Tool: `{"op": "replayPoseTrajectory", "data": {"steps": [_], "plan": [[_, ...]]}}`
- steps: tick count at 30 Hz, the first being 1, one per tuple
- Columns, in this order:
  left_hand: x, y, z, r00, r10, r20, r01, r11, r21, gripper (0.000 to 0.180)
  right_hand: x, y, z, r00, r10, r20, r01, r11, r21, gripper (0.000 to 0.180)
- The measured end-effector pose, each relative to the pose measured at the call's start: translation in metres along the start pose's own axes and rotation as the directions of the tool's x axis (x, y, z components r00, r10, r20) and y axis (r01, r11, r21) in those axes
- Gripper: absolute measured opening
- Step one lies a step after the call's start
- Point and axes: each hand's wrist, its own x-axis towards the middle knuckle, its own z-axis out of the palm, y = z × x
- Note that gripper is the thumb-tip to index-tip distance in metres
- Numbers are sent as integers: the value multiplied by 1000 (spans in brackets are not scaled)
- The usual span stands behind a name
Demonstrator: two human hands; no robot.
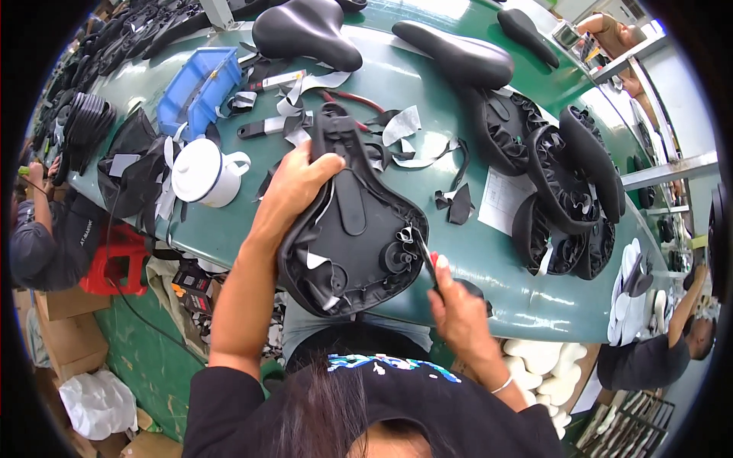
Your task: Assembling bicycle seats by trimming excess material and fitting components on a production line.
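We hold the upturned black plastic-shelled bicycle saddle (351,229) at the green table's (489,282) near edge, our left hand (294,187) clamped over its narrow nose. Our right hand (454,305) grips a slim red-handled hand tool (425,259), fingers closed, its tip at the folded cover by the rear rim. We judge we're fixing the cover edge; next calls for steadying pressure beyond our fingertips.

One white mug (200,172), one blue bin (197,88), one red stool (116,263), three finished upright saddles (307,30).
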Motion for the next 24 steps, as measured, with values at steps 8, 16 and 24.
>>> {"op": "replayPoseTrajectory", "data": {"steps": [8, 16, 24], "plan": [[-46, -31, -1, 975, 24, -220, -87, 956, -280, 43, -13, -6, -20, 967, 166, -194, -91, 933, 348, 51], [-59, -68, 1, 712, 301, -634, -319, 943, 90, 53, 94, 18, -23, 955, 149, -257, 0, 866, 499, 49], [-32, -15, 65, 611, 654, 446, -668, 123, 734, 23, 93, -27, -26, 988, 103, -111, -5, 758, 652, 49]]}}
